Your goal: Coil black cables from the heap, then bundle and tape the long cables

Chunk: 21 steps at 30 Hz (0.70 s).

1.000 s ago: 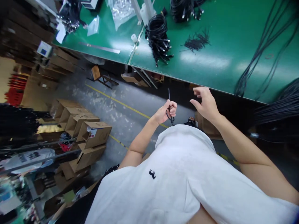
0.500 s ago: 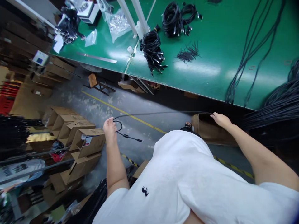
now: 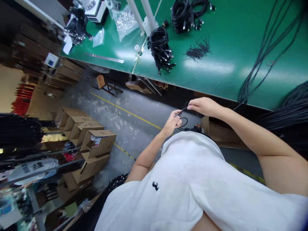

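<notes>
Drawn together since the earlier frame, where they were spread wide with a length of cable between them, the two hands now nearly meet off the near edge of the green counter (image 3: 216, 75). The black cable (image 3: 183, 109) is with them, above the floor (image 3: 130, 102) and in front of the white shirt (image 3: 178, 179). Its short stretch between the hands slants up and rightward from the left hand (image 3: 172, 123) to the right hand (image 3: 203, 106); below that it curls into a small loop beside the left fingers. Which way its ends point I can't tell.

The left hand is closed round the cable, fingers bent and thumb against it. The right hand has it pinched between thumb and fingertips, with hardly any opening.

On the counter, a coiled cable bundle (image 3: 158, 43) lies near the near edge, just right of the seam, its connector ends towards that edge. Further right is a pile of short black ties (image 3: 197, 50) (rather like spilled pine needles), and long loose cables (image 3: 258, 61) run to the near edge at the right.

The shirt carries a small dark emblem (image 3: 155, 185). A carton (image 3: 101, 141) bears a white and red label (image 3: 97, 141), too small to read.
</notes>
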{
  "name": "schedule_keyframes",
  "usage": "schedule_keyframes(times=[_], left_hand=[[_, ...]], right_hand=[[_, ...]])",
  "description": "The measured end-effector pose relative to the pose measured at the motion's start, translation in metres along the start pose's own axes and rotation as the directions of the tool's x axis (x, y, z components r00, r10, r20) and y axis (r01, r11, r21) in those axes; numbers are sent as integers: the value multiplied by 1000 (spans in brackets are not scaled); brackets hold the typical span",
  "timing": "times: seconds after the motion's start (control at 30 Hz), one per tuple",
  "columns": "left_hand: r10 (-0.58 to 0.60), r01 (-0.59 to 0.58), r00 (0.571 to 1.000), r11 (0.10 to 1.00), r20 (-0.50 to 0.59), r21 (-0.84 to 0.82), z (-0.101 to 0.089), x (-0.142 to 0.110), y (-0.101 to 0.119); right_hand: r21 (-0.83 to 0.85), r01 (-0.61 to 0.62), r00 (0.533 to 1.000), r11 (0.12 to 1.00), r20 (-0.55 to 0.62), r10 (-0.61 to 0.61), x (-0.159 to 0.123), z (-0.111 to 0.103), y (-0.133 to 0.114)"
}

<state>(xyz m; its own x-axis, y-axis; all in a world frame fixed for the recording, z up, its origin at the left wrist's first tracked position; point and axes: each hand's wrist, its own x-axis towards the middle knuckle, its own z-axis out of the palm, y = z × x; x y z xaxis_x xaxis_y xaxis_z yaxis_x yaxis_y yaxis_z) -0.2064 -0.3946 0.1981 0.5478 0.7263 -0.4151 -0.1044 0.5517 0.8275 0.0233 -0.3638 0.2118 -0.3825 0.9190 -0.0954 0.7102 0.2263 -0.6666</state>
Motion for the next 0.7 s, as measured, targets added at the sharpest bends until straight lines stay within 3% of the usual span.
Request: schedule_keyframes(times=[0.07,0.13,0.23,0.27,0.3,0.4,0.47,0.57,0.63,0.7], left_hand=[[-92,93,996,994,20,-53,-5,-4,16],[-174,177,984,982,48,-67,-17,-10,33],[-128,121,990,986,-58,-118,-44,-22,56],[-81,62,988,987,-128,-145,-53,-28,63],[-31,-4,979,985,-203,-170,-62,-33,71],[135,-239,895,950,-425,-201,-89,-51,94],[233,-380,792,912,-565,-156,-107,-62,110],[267,-450,660,889,-702,-85,-133,-71,124],[240,-418,642,906,-728,-69,-141,-70,122],[217,-332,685,943,-695,-34,-136,-60,108]], right_hand=[[-10,-157,985,988,-69,156,-3,-16,41],[-28,-358,922,933,-166,349,-21,-27,90],[-28,-597,777,802,-269,570,-64,-28,160],[-39,-630,757,776,-256,601,-79,-24,179],[-77,-639,760,765,-211,614,-94,-17,195],[-253,-471,881,845,-91,464,-126,7,224],[-359,-347,937,866,-87,339,-132,20,232],[-452,-340,935,825,-69,347,-122,29,219],[-471,-304,931,828,36,362,-110,35,187],[-392,-139,954,909,192,228,-99,46,135]])
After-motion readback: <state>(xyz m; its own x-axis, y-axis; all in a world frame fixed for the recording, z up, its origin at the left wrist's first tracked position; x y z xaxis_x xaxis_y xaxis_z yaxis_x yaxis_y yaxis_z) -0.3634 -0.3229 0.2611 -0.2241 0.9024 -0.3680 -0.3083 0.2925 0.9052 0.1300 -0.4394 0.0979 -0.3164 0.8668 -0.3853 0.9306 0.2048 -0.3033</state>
